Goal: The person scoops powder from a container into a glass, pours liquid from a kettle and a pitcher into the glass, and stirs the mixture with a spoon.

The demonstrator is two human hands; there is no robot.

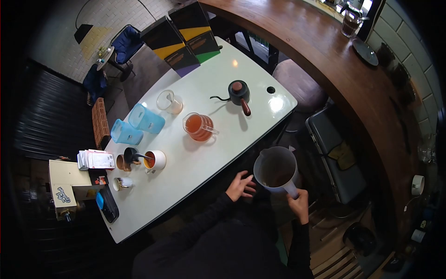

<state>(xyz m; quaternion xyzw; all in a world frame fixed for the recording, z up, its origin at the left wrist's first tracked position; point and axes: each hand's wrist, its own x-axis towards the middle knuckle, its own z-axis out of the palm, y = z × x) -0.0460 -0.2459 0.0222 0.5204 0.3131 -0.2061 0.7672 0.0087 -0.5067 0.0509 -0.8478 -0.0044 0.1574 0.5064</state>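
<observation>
1. The right hand (299, 205), lower right of centre in the frame, is closed around the handle of a translucent pitcher (278, 160). A firm wrap there, with a straight wrist, looks the best way to stop it twisting.
2. The left hand (239, 187), just below centre, holds nothing; its fingers are spread beside the pitcher's left wall. Whether a fingertip touches is unclear. It is well placed to steady the wall if the load feels uneven.
3. The pitcher sits right of centre, its mouth turned towards the camera, its handle pointing lower right. The inside looks dark, and I cannot tell how much it holds, so treating it as loaded and tilting it slowly seems wise.
4. Nearest on the white table (200, 181), at mid-frame, stands a glass jug (200, 131) of reddish liquid. Its handle points right, towards the pitcher, so a wide swing could catch it.
5. Farther out, a black kettle (239, 91) stands at upper centre, and a white mug (158, 159) left of centre.
6. At right, a grey case (341, 174) is near the pitcher; leave elbow room there.
</observation>
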